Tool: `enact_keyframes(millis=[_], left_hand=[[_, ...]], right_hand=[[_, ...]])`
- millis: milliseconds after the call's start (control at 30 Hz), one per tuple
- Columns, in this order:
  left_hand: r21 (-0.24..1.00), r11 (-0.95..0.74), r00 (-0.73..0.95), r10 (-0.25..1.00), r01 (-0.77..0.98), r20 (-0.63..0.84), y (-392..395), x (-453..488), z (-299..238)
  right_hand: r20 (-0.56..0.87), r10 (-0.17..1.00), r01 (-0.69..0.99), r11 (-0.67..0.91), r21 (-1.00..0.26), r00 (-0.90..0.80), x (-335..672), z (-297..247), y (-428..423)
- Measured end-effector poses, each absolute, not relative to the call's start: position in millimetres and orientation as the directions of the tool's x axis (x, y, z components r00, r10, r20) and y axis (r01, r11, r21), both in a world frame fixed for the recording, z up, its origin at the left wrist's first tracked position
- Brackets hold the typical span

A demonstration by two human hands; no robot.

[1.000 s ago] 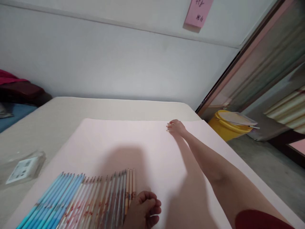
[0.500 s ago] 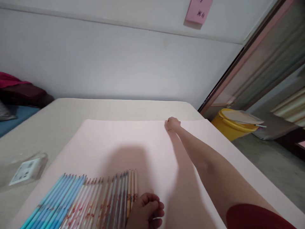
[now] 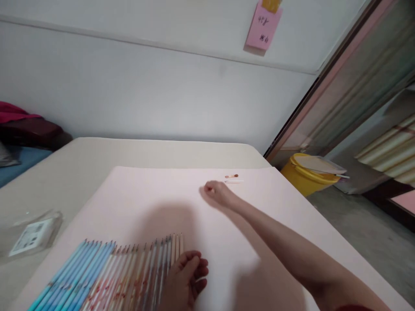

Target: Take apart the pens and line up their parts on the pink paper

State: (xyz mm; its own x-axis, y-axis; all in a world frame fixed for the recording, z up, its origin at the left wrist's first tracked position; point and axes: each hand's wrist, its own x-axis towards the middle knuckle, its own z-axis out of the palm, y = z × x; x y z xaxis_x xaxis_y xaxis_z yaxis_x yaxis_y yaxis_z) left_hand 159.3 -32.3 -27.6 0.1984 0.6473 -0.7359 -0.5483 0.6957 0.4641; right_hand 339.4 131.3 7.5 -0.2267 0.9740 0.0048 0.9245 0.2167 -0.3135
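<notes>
A pale pink sheet (image 3: 139, 194) covers the table. A row of several pencils (image 3: 106, 276), blue on the left and pale patterned on the right, lies at the near left. My left hand (image 3: 186, 280) rests beside the row's right end with its fingers curled, touching the last pencils. My right hand (image 3: 216, 192) is stretched out over the middle of the sheet, fingers closed in a pinch; whatever it holds is blurred. Just beyond it lie two small thin sticks (image 3: 232, 178), one with a reddish tip.
A clear plastic box with a white label (image 3: 30, 235) sits on the beige table (image 3: 81, 151) at the left. A yellow bucket (image 3: 306, 175) stands on the floor past the right corner. A pink note (image 3: 262, 30) hangs on the grey wall.
My right hand has drawn back from the sheet's far edge toward the left and nearer me, and two small sticks now show where it was. The left hand has barely moved.
</notes>
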Motion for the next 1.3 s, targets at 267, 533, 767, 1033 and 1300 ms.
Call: enact_keyframes(millis=[267, 533, 767, 1033, 1300], left_hand=[[0.520, 0.634, 0.202, 0.724, -0.573, -0.660, -38.5, 159.2, -17.3], [0.460, 0.673, 0.284, 0.696, -0.579, -0.659, -41.6, 156.4, -8.1], [0.471, 0.646, 0.233, 0.705, -0.601, -0.670, -37.5, 154.7, -11.3], [0.503, 0.622, 0.158, 0.709, -0.601, -0.687, -32.1, 151.9, -12.3], [0.481, 0.660, 0.177, 0.676, -0.577, -0.715, -25.2, 155.0, -16.2]], right_hand=[[0.221, 0.707, 0.546, 0.674, -0.497, -0.672, 308.4, 21.5, -7.1], [0.246, 0.564, 0.475, 0.812, -0.340, -0.788, 308.4, 41.9, -8.3], [0.251, 0.587, 0.464, 0.785, -0.410, -0.770, 307.1, 36.9, 0.0], [0.047, 0.998, 0.990, 0.047, -0.132, -0.041, 420.0, 21.2, 132.8], [-0.054, 0.989, 0.989, -0.143, -0.046, 0.140, 472.4, -17.5, 203.6]])
